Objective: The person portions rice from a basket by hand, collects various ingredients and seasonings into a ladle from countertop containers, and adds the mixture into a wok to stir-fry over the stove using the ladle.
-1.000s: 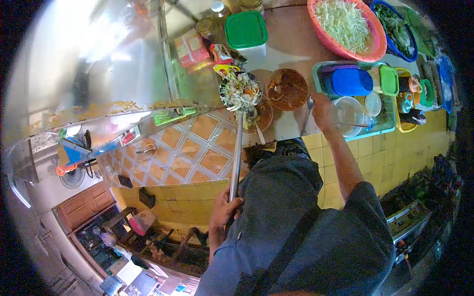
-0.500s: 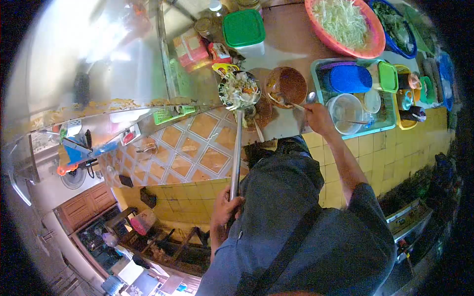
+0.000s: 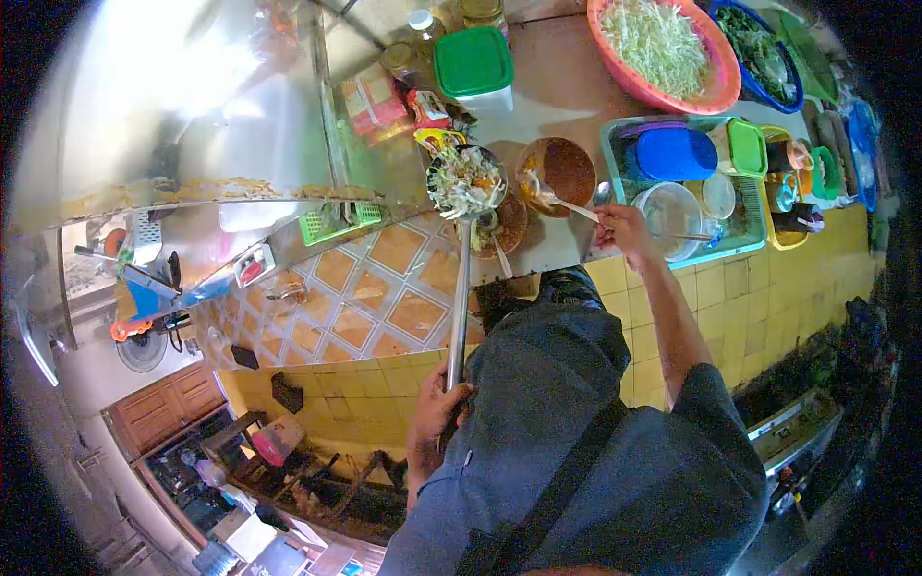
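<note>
My left hand (image 3: 440, 403) is wrapped round the long metal handle of a ladle (image 3: 461, 307). Shredded vegetables (image 3: 467, 180) with some orange bits fill the ladle's bowl, above the counter. In my right hand (image 3: 626, 235), fingers closed, is a spoon (image 3: 573, 207). Its tip, with something light on it, is over the brown bowl (image 3: 574, 171), which has reddish-brown contents. Just below the ladle's head sits another brown dish (image 3: 514, 230) with a spoon handle (image 3: 503, 259) sticking out. A second metal spoon (image 3: 602, 192) lies near my right hand.
To the right, a teal basket (image 3: 754, 235) holds several lidded tubs. A pink basin (image 3: 597, 58) of shredded cabbage and a blue basket (image 3: 796, 86) of greens stand behind. A green-lidded tub (image 3: 473, 62) and jars are at the back. A metal-framed cabinet (image 3: 230, 106) rises on the left.
My right hand has lifted the spoon, and its bowl now shows above the brown bowl's contents. My left hand and the ladle have barely moved.
</note>
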Available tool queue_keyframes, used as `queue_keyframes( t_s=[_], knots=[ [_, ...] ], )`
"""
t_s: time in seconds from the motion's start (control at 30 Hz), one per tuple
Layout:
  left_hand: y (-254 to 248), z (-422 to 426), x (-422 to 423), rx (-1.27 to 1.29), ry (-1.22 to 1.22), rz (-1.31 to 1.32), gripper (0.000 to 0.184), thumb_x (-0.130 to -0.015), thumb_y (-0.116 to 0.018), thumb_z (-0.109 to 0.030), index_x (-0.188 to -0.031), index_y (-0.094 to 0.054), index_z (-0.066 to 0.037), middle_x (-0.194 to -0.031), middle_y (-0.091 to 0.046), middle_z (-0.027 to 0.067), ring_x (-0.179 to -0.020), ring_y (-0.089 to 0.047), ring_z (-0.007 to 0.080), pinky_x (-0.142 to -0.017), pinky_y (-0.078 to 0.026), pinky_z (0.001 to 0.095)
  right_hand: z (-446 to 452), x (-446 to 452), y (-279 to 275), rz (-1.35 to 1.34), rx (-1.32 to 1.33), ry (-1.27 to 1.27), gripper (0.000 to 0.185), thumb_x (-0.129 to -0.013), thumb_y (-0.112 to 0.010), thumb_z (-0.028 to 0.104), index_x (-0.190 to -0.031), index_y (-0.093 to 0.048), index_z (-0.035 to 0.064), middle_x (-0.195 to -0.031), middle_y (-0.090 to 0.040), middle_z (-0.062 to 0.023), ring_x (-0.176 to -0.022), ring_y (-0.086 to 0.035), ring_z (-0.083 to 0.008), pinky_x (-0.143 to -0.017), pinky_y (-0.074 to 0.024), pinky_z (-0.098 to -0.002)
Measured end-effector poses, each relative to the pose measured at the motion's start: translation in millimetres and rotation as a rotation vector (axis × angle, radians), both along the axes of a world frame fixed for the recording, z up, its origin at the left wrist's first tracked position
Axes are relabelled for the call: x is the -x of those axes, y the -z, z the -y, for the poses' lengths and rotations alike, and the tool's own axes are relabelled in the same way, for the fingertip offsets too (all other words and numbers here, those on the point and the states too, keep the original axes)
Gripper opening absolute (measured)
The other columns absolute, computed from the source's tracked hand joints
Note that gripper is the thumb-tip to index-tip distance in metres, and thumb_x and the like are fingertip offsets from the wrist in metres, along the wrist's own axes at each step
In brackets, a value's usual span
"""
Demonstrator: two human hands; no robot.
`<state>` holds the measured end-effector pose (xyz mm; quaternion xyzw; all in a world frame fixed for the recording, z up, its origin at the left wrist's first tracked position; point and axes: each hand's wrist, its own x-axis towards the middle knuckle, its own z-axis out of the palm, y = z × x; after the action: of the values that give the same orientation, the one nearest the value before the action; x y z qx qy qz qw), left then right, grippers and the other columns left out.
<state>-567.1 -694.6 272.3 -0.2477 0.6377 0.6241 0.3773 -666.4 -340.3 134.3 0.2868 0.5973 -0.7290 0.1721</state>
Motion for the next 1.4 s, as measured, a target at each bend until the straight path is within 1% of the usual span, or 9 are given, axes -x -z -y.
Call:
queue_keyframes(
  t_s=[0.23,0.33,0.43,0.5,0.67,0.73,0.87,0.93,1.4],
  knots=[
    [2,3,-7,-0.022,0.010,0.014,0.036,-0.072,-0.060,-0.004,-0.106,-0.048,0.002,-0.065,-0.048,0.0021,-0.040,-0.041,0.0078,-0.036,-0.034,0.0208,4,8,-55,-0.198,-0.160,-0.070,0.020,-0.090,-0.048,0.014,-0.102,-0.058,0.0018,-0.067,-0.056,-0.0025,-0.059,-0.055,-0.0111,-0.052,-0.0455,-0.0236],
    [3,0,-14,-0.062,-0.102,0.023,0.040,-0.072,-0.060,-0.005,-0.109,-0.047,0.003,-0.064,-0.047,0.0017,-0.040,-0.039,0.0081,-0.036,-0.033,0.0207,16,13,-68,-0.436,-0.434,-0.177,0.021,-0.092,-0.046,0.016,-0.104,-0.056,0.0025,-0.068,-0.056,-0.0018,-0.059,-0.055,-0.0112,-0.052,-0.0454,-0.0244],
    [1,0,-13,-0.079,-0.052,-0.009,0.044,-0.071,-0.059,-0.005,-0.112,-0.046,0.004,-0.065,-0.047,0.0016,-0.041,-0.040,0.0082,-0.036,-0.032,0.0205,25,12,-61,-0.462,-0.579,-0.173,0.022,-0.082,-0.054,0.013,-0.103,-0.058,0.0058,-0.074,-0.062,-0.0073,-0.059,-0.060,-0.0175,-0.055,-0.0490,-0.0288],
    [6,2,-12,-0.139,-0.041,-0.013,0.045,-0.071,-0.060,-0.005,-0.112,-0.046,0.004,-0.065,-0.047,0.0015,-0.041,-0.040,0.0081,-0.036,-0.032,0.0204,28,8,-46,-0.721,-1.249,-0.334,0.029,-0.077,-0.056,0.010,-0.105,-0.057,0.0096,-0.080,-0.063,-0.0090,-0.063,-0.062,-0.0239,-0.057,-0.0506,-0.0339],
    [7,0,-13,-0.181,-0.039,0.005,0.047,-0.070,-0.061,-0.007,-0.113,-0.046,0.004,-0.064,-0.046,0.0009,-0.041,-0.039,0.0079,-0.036,-0.031,0.0202,29,0,-55,-0.866,-1.264,-0.199,0.030,-0.075,-0.056,0.008,-0.105,-0.057,0.0117,-0.088,-0.064,-0.0085,-0.066,-0.062,-0.0256,-0.056,-0.0502,-0.0362],
    [12,0,-15,-0.213,-0.053,-0.011,0.044,-0.070,-0.061,-0.008,-0.110,-0.048,0.003,-0.061,-0.044,-0.0001,-0.039,-0.039,0.0080,-0.035,-0.032,0.0198,24,-5,-53,-0.829,-1.168,-0.148,0.029,-0.078,-0.050,-0.002,-0.105,-0.058,0.0068,-0.082,-0.063,-0.0093,-0.057,-0.058,-0.0218,-0.053,-0.0479,-0.0327],
    [-1,-1,-8,-0.149,-0.033,0.068,0.038,-0.069,-0.062,-0.008,-0.103,-0.049,0.002,-0.064,-0.045,0.0001,-0.040,-0.039,0.0077,-0.034,-0.033,0.0193,20,-9,-53,-0.861,-1.207,-0.231,0.033,-0.076,-0.050,-0.004,-0.106,-0.057,0.0062,-0.082,-0.063,-0.0087,-0.056,-0.056,-0.0186,-0.054,-0.0476,-0.0315],
    [0,0,-9,-0.181,-0.059,0.118,0.043,-0.066,-0.067,-0.013,-0.104,-0.051,-0.001,-0.070,-0.054,0.0011,-0.041,-0.042,0.0067,-0.034,-0.031,0.0195,21,-9,-58,-0.900,-1.163,-0.171,0.036,-0.074,-0.050,-0.006,-0.107,-0.057,0.0062,-0.083,-0.063,-0.0085,-0.058,-0.056,-0.0185,-0.054,-0.0471,-0.0320],
    [-4,-10,1,-0.247,-0.042,0.116,0.024,-0.068,-0.062,-0.008,-0.085,-0.047,-0.002,-0.063,-0.046,0.0037,-0.035,-0.038,0.0095,-0.031,-0.032,0.0216,8,-6,-54,-0.815,-1.307,-0.206,0.025,-0.078,-0.050,0.000,-0.102,-0.057,0.0048,-0.084,-0.063,-0.0093,-0.070,-0.061,-0.0264,-0.061,-0.0470,-0.0367]
  ],
)
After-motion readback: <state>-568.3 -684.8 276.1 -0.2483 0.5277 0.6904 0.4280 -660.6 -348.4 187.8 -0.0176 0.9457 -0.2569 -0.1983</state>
